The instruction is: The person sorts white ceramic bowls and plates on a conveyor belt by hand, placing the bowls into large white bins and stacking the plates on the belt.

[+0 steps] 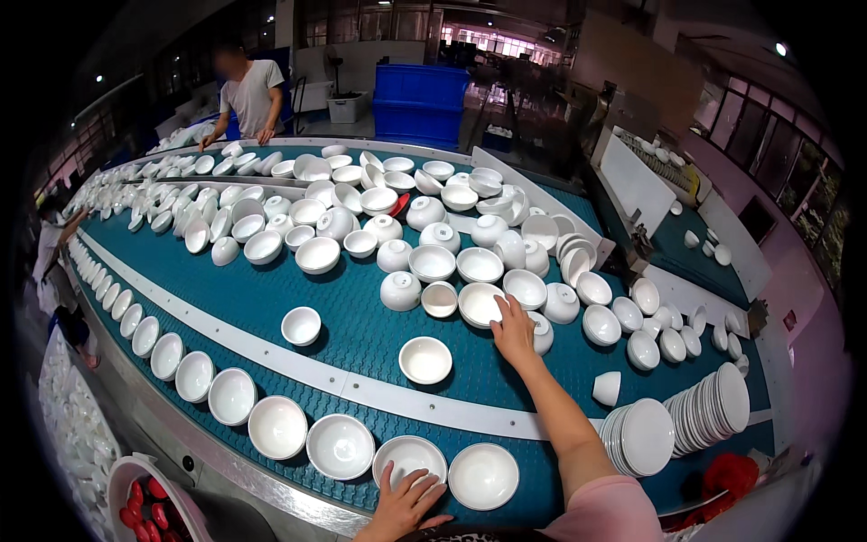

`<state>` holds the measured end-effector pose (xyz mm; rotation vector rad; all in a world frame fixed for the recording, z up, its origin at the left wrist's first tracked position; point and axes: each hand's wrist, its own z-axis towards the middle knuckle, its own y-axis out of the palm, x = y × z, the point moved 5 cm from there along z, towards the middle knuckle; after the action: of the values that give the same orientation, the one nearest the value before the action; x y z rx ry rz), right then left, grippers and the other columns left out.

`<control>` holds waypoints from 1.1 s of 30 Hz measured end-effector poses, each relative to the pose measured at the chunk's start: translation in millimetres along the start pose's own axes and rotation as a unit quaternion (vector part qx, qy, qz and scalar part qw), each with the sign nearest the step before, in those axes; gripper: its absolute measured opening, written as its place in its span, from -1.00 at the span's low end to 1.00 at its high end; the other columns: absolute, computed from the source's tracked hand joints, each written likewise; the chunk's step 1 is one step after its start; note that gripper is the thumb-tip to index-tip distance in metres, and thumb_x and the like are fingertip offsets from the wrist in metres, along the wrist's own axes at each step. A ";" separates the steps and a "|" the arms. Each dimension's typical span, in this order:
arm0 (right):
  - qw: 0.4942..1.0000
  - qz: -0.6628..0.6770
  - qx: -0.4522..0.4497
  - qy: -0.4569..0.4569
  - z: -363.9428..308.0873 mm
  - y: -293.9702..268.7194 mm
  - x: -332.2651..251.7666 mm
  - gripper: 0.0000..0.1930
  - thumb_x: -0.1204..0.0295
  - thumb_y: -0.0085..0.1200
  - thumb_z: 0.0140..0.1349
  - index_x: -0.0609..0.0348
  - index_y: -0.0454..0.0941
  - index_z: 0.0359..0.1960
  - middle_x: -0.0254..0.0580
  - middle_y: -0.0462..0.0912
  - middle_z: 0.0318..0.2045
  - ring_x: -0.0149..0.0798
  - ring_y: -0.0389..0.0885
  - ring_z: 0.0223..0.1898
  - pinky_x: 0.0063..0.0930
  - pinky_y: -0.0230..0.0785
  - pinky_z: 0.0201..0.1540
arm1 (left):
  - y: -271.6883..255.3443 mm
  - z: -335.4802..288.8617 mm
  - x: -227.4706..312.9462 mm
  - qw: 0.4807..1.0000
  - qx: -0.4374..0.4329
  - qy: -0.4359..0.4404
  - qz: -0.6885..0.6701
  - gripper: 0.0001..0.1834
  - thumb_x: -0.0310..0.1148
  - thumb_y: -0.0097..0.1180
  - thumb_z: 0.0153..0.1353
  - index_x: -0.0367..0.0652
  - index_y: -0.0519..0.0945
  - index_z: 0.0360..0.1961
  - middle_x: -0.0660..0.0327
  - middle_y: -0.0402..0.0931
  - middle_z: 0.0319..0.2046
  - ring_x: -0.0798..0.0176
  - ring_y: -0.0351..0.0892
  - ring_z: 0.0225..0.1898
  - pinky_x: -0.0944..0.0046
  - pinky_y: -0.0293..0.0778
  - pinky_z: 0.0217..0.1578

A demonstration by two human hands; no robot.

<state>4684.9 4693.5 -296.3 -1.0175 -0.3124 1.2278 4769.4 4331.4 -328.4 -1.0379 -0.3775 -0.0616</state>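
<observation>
My left hand [405, 502] lies over the near rim of a white bowl [411, 452] in the front row, fingers spread and touching it. To its right stands another upright white bowl [484, 476], the last of that row. My right hand [515, 331] reaches farther out and grips the right rim of a larger white bowl [479, 304] at the edge of the pile. Beside that bowl are a small bowl [440, 299] and an overturned bowl [400, 291]. A single bowl [425, 360] sits apart on the green belt between my hands.
A white divider rail [388, 398] separates the front lane from the wide belt. Stacked plates [647, 437] lie tipped at right, near a cup [607, 388]. A bucket [126, 470] holds red pieces at lower left. A person [253, 95] stands across the belt by blue crates [418, 101].
</observation>
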 end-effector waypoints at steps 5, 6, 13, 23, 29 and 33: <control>0.971 -0.047 -0.191 0.135 88.3 61.9 16.0 -0.41 0.38 0.11 0.08 -0.30 0.29 0.20 -0.19 0.09 0.32 0.16 0.29 0.16 0.16 0.20 0.13 | 15.7 -5.5 15.0 0.995 0.092 0.015 0.030 -0.49 -0.10 0.25 -0.06 -0.06 0.54 -0.06 0.20 0.48 -0.08 0.07 0.41 0.06 -0.27 0.04 0.14; 0.957 -0.022 -0.246 0.152 89.7 77.6 27.0 -0.40 0.39 0.12 0.06 -0.31 0.30 0.20 -0.20 0.08 0.33 0.13 0.27 0.20 0.13 0.22 0.15 | 22.6 -5.0 16.9 0.996 0.090 0.002 0.022 -0.49 -0.11 0.24 -0.05 -0.06 0.54 -0.05 0.20 0.48 -0.07 0.07 0.41 0.07 -0.27 0.06 0.13; 0.977 0.044 -0.188 0.085 43.8 63.2 40.4 -0.61 0.36 0.09 0.06 -0.16 0.47 0.00 -0.35 0.25 0.25 0.01 0.47 0.04 0.02 0.34 0.04 | 38.9 12.6 42.3 0.998 -0.014 -0.053 -0.009 -0.39 0.03 0.28 -0.03 0.06 0.51 0.06 0.30 0.44 0.06 0.23 0.37 0.14 -0.10 0.00 0.22; 0.990 0.046 -0.122 0.059 -182.0 -66.7 63.5 -0.65 0.25 0.16 0.08 -0.05 0.51 -0.07 -0.25 0.29 0.22 -0.02 0.40 0.04 0.02 0.27 -0.03 | 71.3 26.9 66.6 0.984 -0.105 -0.073 0.123 -0.65 -0.14 0.31 -0.07 0.00 0.61 -0.23 0.34 0.55 -0.15 0.20 0.43 0.04 -0.27 -0.07 0.22; 0.992 0.097 -0.020 0.074 -240.2 -117.0 94.3 -0.74 0.19 0.01 0.22 0.03 0.56 -0.17 -0.16 0.43 0.11 -0.03 0.36 0.10 -0.03 0.23 0.00 | 101.6 80.1 142.4 0.980 -0.081 0.182 0.031 -0.44 -0.18 0.23 -0.01 -0.09 0.46 0.06 0.21 0.38 0.11 0.19 0.26 0.23 -0.14 -0.02 0.27; 0.996 0.066 -0.033 0.049 -245.1 -140.2 100.1 -0.74 0.20 0.12 0.13 0.07 0.53 -0.24 -0.17 0.42 0.11 -0.06 0.37 0.08 -0.09 0.26 -0.05 | 123.1 79.0 143.4 0.989 -0.101 0.103 0.004 -0.73 -0.25 0.28 -0.05 -0.05 0.57 -0.30 0.31 0.56 -0.23 0.24 0.49 -0.06 -0.14 0.04 0.25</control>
<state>4978.1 4668.1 -352.1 -1.1673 -0.2137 1.2873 4909.4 4479.8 -347.0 -1.2213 -0.1806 -0.2016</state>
